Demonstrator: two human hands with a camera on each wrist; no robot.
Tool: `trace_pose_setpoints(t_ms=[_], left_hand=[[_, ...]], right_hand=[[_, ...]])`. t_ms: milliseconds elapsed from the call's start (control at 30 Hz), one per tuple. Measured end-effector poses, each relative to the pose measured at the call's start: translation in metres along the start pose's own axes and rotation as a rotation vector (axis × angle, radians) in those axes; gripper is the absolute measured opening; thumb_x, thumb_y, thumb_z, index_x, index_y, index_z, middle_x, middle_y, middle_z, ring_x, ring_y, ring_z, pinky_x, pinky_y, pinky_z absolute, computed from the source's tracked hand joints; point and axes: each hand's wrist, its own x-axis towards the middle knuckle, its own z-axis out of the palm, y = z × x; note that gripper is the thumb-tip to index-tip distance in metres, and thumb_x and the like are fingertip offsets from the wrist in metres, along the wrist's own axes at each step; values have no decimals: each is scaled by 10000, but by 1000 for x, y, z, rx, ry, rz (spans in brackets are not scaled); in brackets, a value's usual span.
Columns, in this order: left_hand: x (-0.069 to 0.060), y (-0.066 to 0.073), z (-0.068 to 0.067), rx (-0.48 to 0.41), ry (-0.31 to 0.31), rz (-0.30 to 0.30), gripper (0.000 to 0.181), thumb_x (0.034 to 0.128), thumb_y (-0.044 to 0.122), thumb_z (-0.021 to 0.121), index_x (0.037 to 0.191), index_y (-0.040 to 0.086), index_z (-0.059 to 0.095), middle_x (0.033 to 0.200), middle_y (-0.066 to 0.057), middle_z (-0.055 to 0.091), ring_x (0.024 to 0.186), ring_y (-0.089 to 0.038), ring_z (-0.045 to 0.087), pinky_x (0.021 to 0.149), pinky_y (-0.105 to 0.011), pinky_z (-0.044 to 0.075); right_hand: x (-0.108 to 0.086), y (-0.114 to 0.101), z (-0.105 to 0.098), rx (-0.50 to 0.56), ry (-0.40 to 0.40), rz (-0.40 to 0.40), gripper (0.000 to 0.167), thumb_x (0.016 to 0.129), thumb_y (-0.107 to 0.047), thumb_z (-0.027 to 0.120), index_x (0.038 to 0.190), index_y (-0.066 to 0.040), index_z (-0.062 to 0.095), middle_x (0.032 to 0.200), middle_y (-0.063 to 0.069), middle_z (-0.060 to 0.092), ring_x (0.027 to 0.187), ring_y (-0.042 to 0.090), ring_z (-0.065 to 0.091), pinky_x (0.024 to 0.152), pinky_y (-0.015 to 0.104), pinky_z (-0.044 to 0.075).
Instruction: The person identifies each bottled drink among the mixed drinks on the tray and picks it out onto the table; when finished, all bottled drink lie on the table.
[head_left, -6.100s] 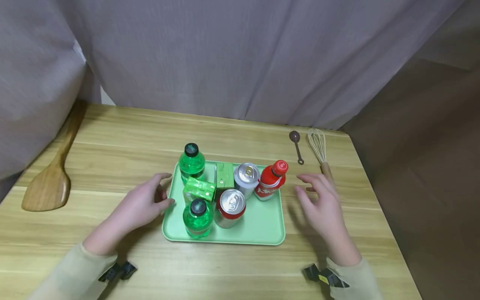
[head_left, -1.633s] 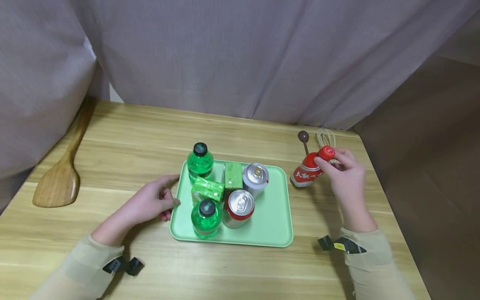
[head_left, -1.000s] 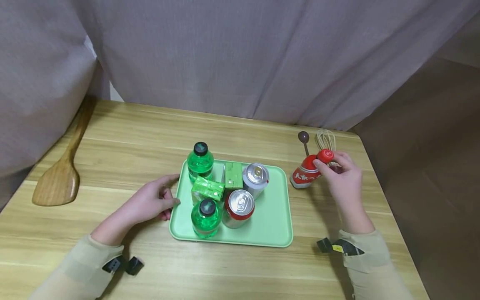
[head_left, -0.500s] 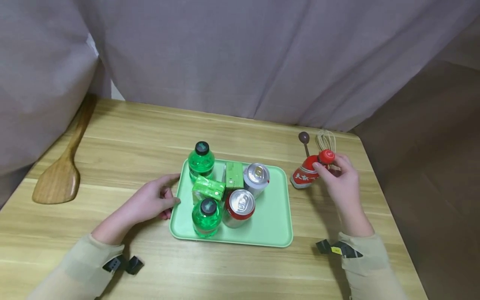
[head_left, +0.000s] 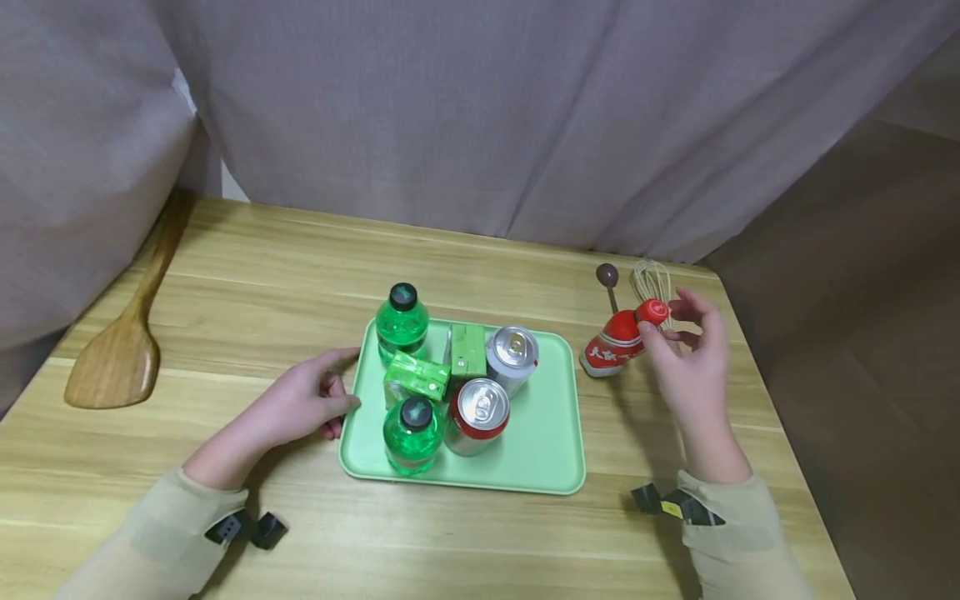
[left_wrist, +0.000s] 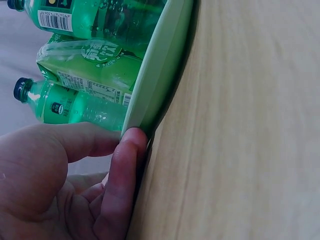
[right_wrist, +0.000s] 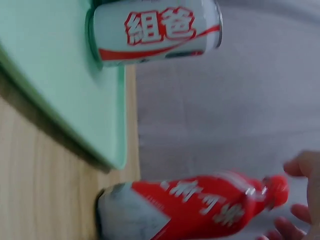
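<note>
- Since the wooden spatula (head_left: 116, 362) lies far left on the desk (head_left: 465, 542), well apart from everything else, low risk there.
- Left hand (head_left: 292, 404): fingers pinching the left rim of the green tray (head_left: 532, 454); a sudden tug or lift could rock the load.
- Back green bottle (head_left: 402, 329), front green bottle (head_left: 414, 440): tall, near the tray's left side, likeliest to topple if it jerks.
- Left carton (head_left: 417, 377), right carton (head_left: 468, 354): packed in among bottles and cans, so one knock probably passes along.
- Red can (head_left: 477, 421), silver can (head_left: 512, 364): next over; could slide toward the bare right end on a tilt.
- Brown spoon (head_left: 607, 275), whisk (head_left: 652, 279): behind the red bottle, in the way of a backward fall.
- Red bottle (head_left: 615, 342): standing on the desk, right of the tray, near it; narrow top, easily tipped by a sideways nudge.
- Right hand (head_left: 693, 354): fingers spread beside the red cap (head_left: 654, 312), not gripping; light contact, cannot tell. Brushing it could topple the bottle.
</note>
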Motion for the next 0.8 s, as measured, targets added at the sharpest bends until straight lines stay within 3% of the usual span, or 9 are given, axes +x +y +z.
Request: trace_pose_setpoints(t_ms=[167,333,500,600,800], left_hand=[[0,0,0,5,4,6,782,933,27,703,1599,-11,294,726,-108,625,588,-238,650,504,-352,604],[0,-1,1,3,6,10,782,929,17,701,1596,-16,294,724,-107,625,583,-238,649,503,-355,605],[0,-3,0,9,8,10,778,931,15,700,1595,-17,295,727,-108,626,582,-237,650,506,-353,607],[-1,-3,0,17,14,11,777,931,20,703,1593,-16,300,725,-107,627,578,-236,649,501,-352,603],[1,-5,1,21,12,14,765,931,25,702,1588,-13,313,716,-101,631,574,-237,651,502,-359,602]], right_hand=[[-4,-19,0,75,110,-123,437,869,18,731,1293,-4,628,1174,-124,528,1118,142,538,832,198,485],[-14,-42,3,201,50,-176,350,870,120,685,1217,121,636,1149,-49,592,1081,190,578,823,191,504],[-25,-63,13,311,-141,-231,293,880,178,640,1173,165,635,1052,64,645,971,181,628,787,204,525],[-30,-69,23,274,-297,-297,272,880,176,645,1146,125,671,1023,121,659,914,144,641,748,183,534],[-41,-77,38,163,-551,-405,267,879,110,717,1120,-3,730,1008,98,714,912,106,643,725,195,553]])
